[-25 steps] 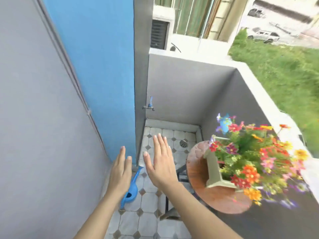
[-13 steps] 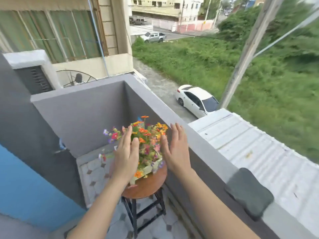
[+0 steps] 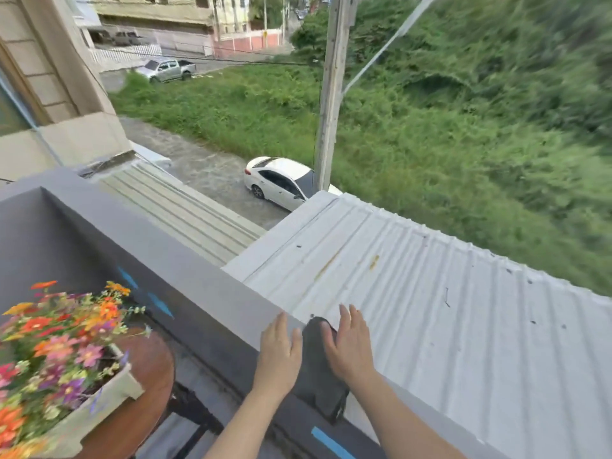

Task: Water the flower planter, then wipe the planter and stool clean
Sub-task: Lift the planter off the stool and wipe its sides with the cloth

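A dark grey cloth (image 3: 318, 369) lies on top of the grey balcony wall (image 3: 185, 260). My left hand (image 3: 280, 357) hovers flat just left of it, fingers apart. My right hand (image 3: 349, 349) is flat at the cloth's right edge, fingers spread, touching or just over it. Neither hand grips anything. At the lower left a pale rectangular planter (image 3: 99, 402) full of orange, pink and purple flowers (image 3: 56, 339) stands on a round brown wooden stool (image 3: 149, 376). The watering can is out of view.
Beyond the wall lies a white corrugated metal roof (image 3: 430, 293), then a drop to a street with a white car (image 3: 281, 182), a utility pole (image 3: 328, 104) and green scrub. Blue tape marks (image 3: 159, 304) are on the wall's inner face.
The view has swung right from the tap corner and the flowers to the balcony wall. Both hands moved from beside the flowers to either side of the grey cloth.
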A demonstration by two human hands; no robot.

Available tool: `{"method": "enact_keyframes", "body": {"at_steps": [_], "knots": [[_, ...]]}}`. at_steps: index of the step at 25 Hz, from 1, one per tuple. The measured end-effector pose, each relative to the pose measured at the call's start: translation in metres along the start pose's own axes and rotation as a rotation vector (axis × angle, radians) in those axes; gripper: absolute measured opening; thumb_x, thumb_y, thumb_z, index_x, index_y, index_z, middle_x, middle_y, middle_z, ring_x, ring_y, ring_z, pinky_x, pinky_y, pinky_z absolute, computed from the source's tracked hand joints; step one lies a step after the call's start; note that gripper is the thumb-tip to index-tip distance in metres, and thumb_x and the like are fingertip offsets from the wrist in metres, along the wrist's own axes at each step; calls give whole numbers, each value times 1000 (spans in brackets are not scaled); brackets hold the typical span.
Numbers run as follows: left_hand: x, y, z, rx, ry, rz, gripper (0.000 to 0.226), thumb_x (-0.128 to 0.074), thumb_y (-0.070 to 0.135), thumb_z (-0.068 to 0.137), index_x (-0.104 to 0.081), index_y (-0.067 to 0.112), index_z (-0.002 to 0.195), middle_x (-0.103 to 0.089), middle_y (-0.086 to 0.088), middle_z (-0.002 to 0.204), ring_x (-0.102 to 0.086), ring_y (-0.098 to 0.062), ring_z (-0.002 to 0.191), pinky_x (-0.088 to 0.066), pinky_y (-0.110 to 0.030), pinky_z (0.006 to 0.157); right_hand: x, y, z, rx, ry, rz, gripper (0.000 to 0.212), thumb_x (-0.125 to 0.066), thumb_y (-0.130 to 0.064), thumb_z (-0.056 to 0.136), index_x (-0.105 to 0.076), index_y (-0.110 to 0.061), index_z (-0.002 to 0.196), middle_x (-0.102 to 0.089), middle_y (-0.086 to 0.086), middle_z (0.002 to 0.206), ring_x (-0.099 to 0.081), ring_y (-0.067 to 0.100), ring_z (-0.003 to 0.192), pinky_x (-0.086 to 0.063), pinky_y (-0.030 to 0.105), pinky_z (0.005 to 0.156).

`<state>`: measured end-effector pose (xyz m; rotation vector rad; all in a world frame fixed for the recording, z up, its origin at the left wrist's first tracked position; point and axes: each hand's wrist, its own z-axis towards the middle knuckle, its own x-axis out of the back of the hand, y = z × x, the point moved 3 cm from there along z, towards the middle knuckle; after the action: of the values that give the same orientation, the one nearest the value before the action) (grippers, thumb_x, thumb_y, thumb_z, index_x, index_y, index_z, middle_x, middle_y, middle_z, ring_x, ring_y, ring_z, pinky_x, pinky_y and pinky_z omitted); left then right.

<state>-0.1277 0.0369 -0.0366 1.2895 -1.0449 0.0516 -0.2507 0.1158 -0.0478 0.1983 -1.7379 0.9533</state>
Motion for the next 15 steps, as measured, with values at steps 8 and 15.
{"method": "enact_keyframes", "body": {"at_steps": [8,15], "knots": [[-44,-13,-1,30,-1,276,54,-46,35,96,-31,9,140,-44,-7,133,-39,-21,123,-30,-27,103,-24,33,2,47,-181,-163,138,38,-81,46,-25,-14,148,-53,5,135,-51,26,120,-40,36,96],[-33,-9,12,165,-203,109,28,-52,33,92,-57,13,110,-64,-4,107,-59,-20,96,-48,-34,83,-15,28,10,43,-177,-62,42,-42,-50,96,-57,-18,118,-59,0,103,-56,23,103,-46,36,85]]}}
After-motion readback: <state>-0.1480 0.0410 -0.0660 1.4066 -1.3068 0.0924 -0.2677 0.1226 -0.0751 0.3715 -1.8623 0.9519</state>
